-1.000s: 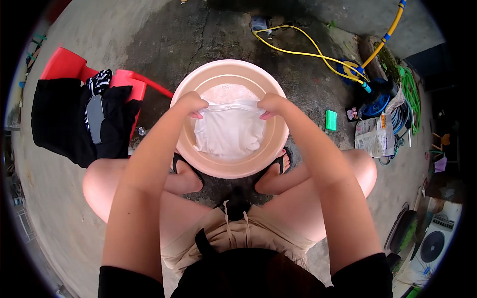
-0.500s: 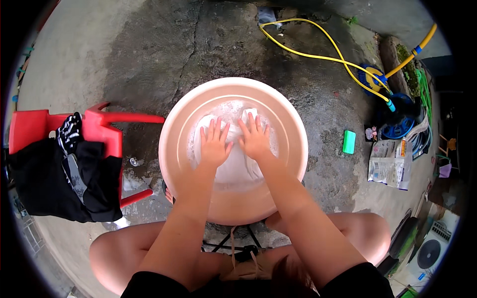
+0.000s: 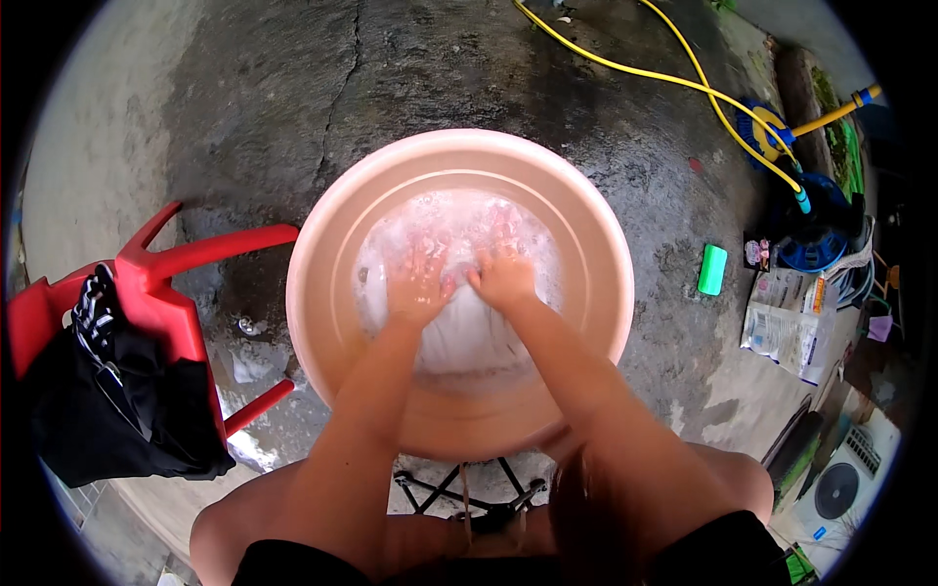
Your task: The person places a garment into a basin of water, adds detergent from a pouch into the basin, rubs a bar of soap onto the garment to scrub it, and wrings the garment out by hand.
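A wide pale-pink basin (image 3: pixel 598 244) stands between my knees with soapy, foamy water inside. White cloth (image 3: pixel 471 337) lies in the water, its near part visible and its far part covered by suds. My left hand (image 3: pixel 418 281) is palm down in the foam over the cloth, fingers stretched forward and partly under suds. Beside it, my right hand (image 3: pixel 505 277) also lies palm down, fingers extended into the froth. A small gap separates the two hands. Foam hides how firmly either touches the cloth.
Left of the basin, a red plastic chair (image 3: pixel 176 317) carries black clothing (image 3: pixel 117 420). A green soap bar (image 3: pixel 712 270) lies on the wet concrete at right, near a plastic packet (image 3: pixel 782 322). A yellow hose (image 3: pixel 635 69) crosses the far right.
Both hands have pushed down from on top of the cloth into the water, and suds now cover the fingers and the cloth's far part. The whole view has shifted slightly.
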A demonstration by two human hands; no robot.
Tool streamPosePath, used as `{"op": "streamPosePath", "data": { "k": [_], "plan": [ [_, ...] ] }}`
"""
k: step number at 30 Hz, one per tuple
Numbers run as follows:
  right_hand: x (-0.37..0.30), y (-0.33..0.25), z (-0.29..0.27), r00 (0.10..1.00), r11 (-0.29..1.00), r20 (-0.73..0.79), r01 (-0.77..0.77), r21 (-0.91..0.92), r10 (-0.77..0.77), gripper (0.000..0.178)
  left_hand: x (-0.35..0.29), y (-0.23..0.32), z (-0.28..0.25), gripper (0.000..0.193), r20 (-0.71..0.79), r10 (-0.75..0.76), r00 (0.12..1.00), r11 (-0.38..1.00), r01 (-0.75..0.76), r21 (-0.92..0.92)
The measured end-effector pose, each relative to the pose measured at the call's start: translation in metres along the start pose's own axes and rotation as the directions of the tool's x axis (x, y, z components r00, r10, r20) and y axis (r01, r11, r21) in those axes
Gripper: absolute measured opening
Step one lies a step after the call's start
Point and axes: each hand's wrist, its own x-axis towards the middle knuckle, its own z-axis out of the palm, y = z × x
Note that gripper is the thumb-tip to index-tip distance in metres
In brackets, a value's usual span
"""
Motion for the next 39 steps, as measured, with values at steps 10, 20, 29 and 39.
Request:
{"op": "streamPosePath", "data": {
  "k": [10, 20, 29, 39],
  "plan": [
    [-0.078, 0.024, -0.146, 0.900, 0.952, 0.368, 0.288, -0.102, -0.233, 0.061, 0.034, -0.028, -0.097, 0.061, 0.586, 0.081, 0.806, 0.985, -0.156, 0.078],
    [-0.253, 0.116, -0.188, 0.993, 0.993, 0.102, 0.069, -0.094, -0.060, 0.044, -0.012, 0.015, -0.239, 0.040, 0.723, 0.037, 0.690, 0.965, -0.213, 0.154],
    [-0.214, 0.258, -0.162, 0.871, 0.895, -0.212, -0.444, 0.049, 0.444, 0.038, -0.039, 0.001, -0.225, 0.035, 0.788, 0.065, 0.612, 0.968, -0.230, 0.098],
    [-0.160, 0.368, -0.108, 0.493, 0.558, -0.364, -0.824, 0.096, 0.790, 0.063, -0.027, -0.008, -0.169, 0.025, 0.742, 0.057, 0.668, 0.997, -0.004, -0.074]
  ]
}}
